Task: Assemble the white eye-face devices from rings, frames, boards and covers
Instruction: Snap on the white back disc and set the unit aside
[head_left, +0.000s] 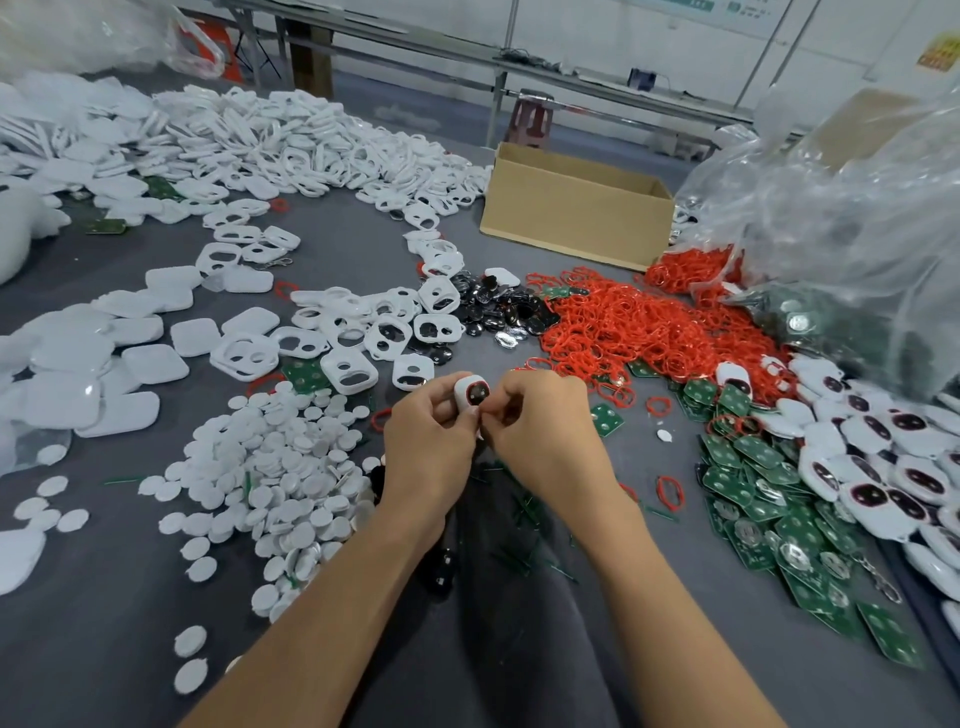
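Both hands meet at centre, just above the near desk (337, 249) area. Left hand (426, 441): fingers (441, 388) curled, thumb + forefinger pinching lower-left side of a small white device (470, 392). Right hand (540, 431): fingers (511, 385) curled in tight too, tips pressed on the device's right edge, touching the left thumb. Neither hand is spread; both grip the same piece. Device is held off the desk, face tilted twd camera: rounded-square white plastic shell, smooth, w/ a red ring round a dark glossy window. Can't tell if its back is fitted. Desk top is grey cloth, matte, felt-like. Just beyond the hands: loose white frames (363, 332), hard plastic, rounded squares w/ two cut-outs, some w/ dark insert; a bigger heap of the same lies far back-left. Left of hands: white discs (291, 457), small, flat, roundish, piled. Far left: white covers (130, 364), plain rounded squares, slightly domed, glossy. Centre-back: dark lenses (493, 306), oval, shiny, reflective. Right of those: red rings (639, 322), thin rubbery-looking loops in a tangled mound, a few strays by the right forearm. Right: green boards (769, 499), flat PCBs w/ silver round contacts, overlapping. Far right: finished devices (893, 467), white w/ dark red-rimmed eyes, stacked. Cardboard box (571, 208), open-topped, back centre-right; clear crinkled plastic bag (841, 208) beside it at right.
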